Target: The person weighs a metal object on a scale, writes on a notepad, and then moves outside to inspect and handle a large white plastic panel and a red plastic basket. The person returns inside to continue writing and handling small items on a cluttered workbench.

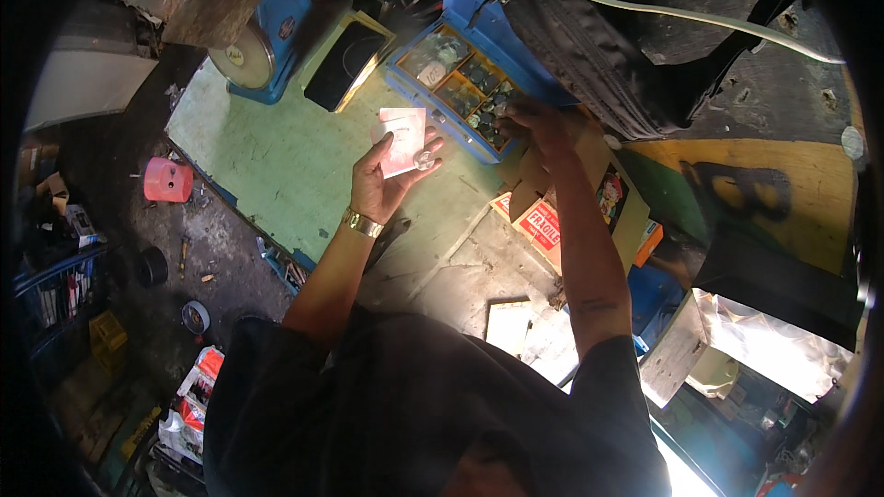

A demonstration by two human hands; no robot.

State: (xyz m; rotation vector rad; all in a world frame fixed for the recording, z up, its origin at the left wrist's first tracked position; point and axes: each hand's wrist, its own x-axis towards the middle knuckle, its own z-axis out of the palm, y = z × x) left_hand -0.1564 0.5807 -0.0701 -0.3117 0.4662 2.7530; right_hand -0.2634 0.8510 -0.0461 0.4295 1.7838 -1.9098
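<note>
My left hand (376, 186) is closed on a pale pink slip of paper (402, 136), the thumb pressing on its face. A round, shiny, coin-like disc (424, 159) lies at the fingers beside the slip. Up and to the right, an open blue case (412, 92) with yellow dividers stands on the green tabletop. Several small dark, coin-like pieces (476, 71) fill its compartments. My right hand (541, 127) reaches over the case's right end, fingers bent together at the nearest compartment; what they pinch, if anything, is hidden.
A blue dial scale (276, 32) and a framed black panel (348, 63) stand left of the case. A black bag (599, 46) lies behind, under a white cable (626, 5). Cardboard with a red label (539, 228) sits below my right forearm. A pink container (168, 180) is at left.
</note>
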